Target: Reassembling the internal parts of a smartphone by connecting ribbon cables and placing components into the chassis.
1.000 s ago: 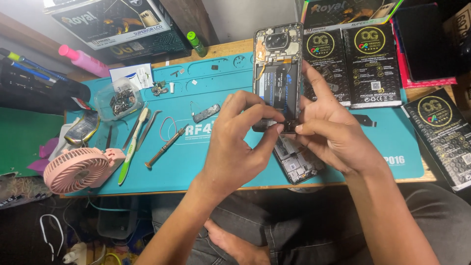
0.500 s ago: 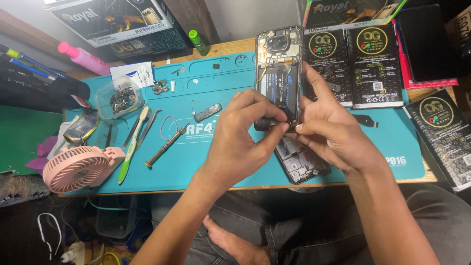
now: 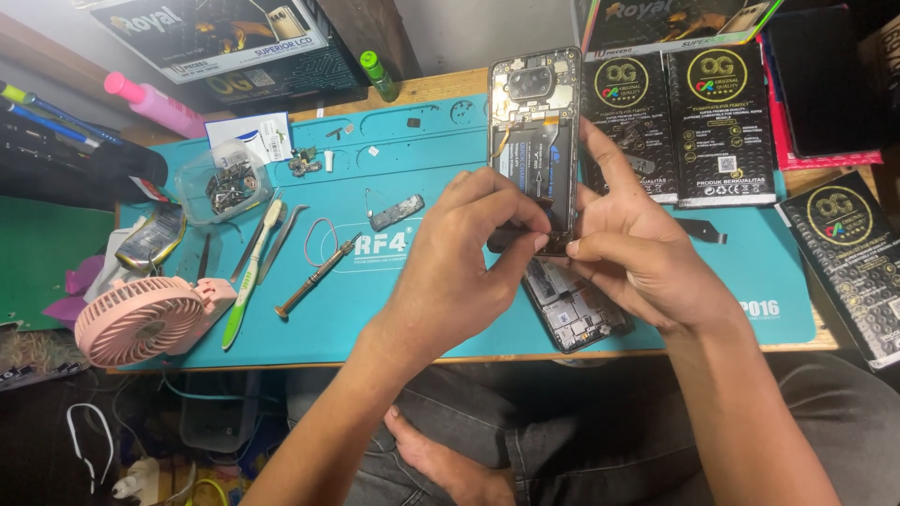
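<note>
Since the earlier frame the opened phone has tilted slightly, held above the teal mat; the right hand steadies its lower edge while the left hand pinches there, best kept light.

Pink handheld fan, green toothbrush, screwdriver, clear parts tub, pink bottle, black boxes

Two flat black boxes with round yellow emblems stand side by side at the back of the bench, right of centre. A third black box of the same kind lies tilted at the right edge. Behind them leans a dark carton edged in green. At the back left lies a grey picture box. A small white label rests just below it.
</note>
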